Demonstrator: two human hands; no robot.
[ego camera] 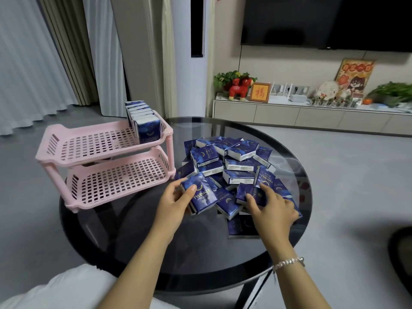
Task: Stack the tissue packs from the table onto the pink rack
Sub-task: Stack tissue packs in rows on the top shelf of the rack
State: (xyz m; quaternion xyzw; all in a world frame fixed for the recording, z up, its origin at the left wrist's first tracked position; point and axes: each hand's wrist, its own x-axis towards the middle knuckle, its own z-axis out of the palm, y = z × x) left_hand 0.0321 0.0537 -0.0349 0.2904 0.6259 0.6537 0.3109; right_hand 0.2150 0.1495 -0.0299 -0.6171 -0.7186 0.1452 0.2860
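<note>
A pile of several dark blue tissue packs lies on the round dark glass table. At the table's left stands the pink two-tier rack. A row of several packs stands upright at the right end of its upper tier; the lower tier holds nothing. My left hand grips one pack at the pile's near left edge, thumb on its face. My right hand holds another pack at the pile's near right, fingers curled over it.
The rack's left end overhangs the table edge. A low TV cabinet with plants and ornaments runs along the far wall, under a wall-mounted TV. Curtains hang at the left. A dark object sits on the floor at right.
</note>
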